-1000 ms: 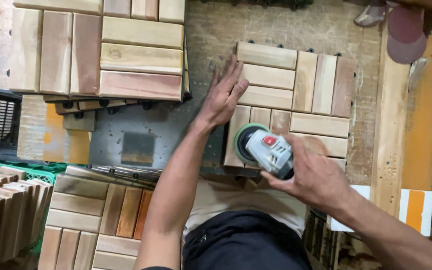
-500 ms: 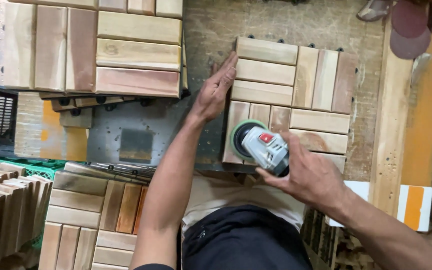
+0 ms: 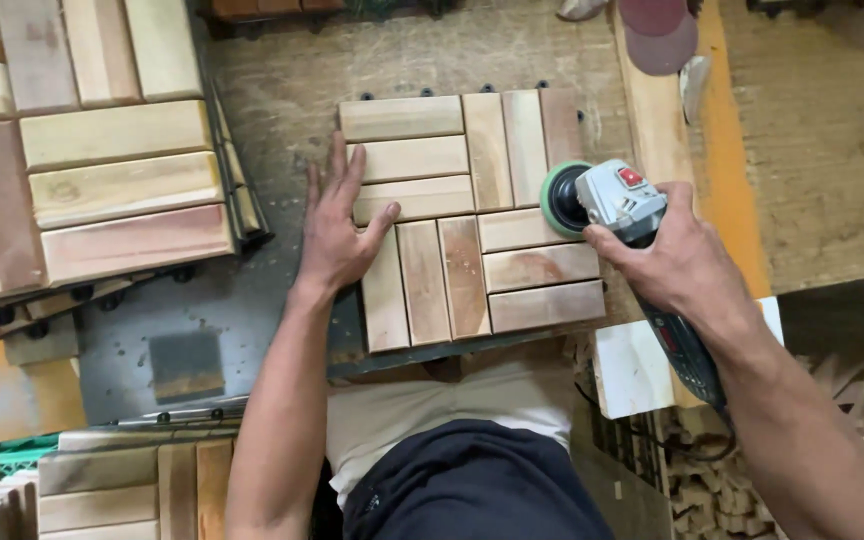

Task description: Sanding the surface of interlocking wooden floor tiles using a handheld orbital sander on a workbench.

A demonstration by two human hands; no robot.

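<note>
A square wooden deck tile [image 3: 472,215] made of slats lies on the workbench in front of me. My left hand [image 3: 340,225] rests flat on the tile's left edge, fingers spread, pressing it down. My right hand [image 3: 680,262] grips a grey angle grinder [image 3: 617,200] with a red switch. Its green-backed sanding disc [image 3: 557,200] touches the tile's right edge, about halfway along.
A stack of similar wooden tiles [image 3: 92,170] sits at the left. More tiles [image 3: 132,480] lie at the lower left. Round sanding discs [image 3: 657,35] rest on a wooden strip [image 3: 652,120] at the upper right. Wood scraps [image 3: 712,480] are piled at the lower right.
The grinder has moved from the tile's near left corner across to its right edge. My left hand stays on the tile's left side. The view has shifted.
</note>
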